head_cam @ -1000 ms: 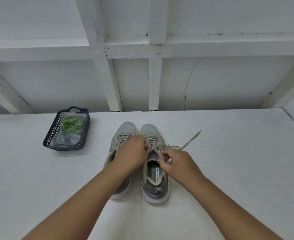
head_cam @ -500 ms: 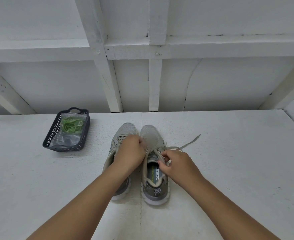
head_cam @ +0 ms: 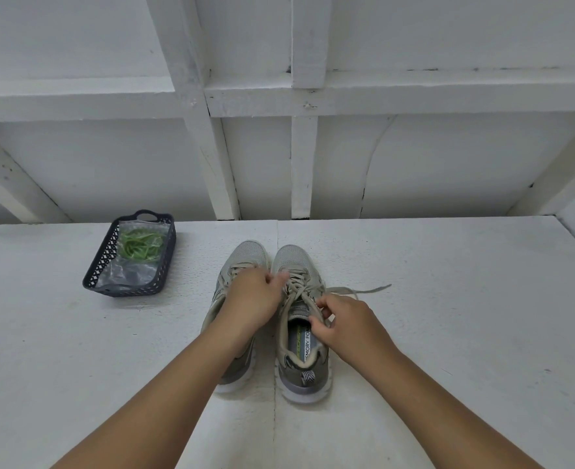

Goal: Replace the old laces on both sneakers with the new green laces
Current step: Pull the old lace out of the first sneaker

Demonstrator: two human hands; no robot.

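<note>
since a second ago: left hand [head_cam: 255,299] has slid toward the toe of the right sneaker [head_cam: 301,319], fingers curled on the old lace [head_cam: 298,287]; right hand [head_cam: 345,324] pinches it at the top eyelets. left sneaker [head_cam: 235,299] laced. step: unthreading, early. next: draw the lace free row by row. green laces [head_cam: 140,247] bagged in basket [head_cam: 128,289], on table [head_cam: 448,333].
</note>
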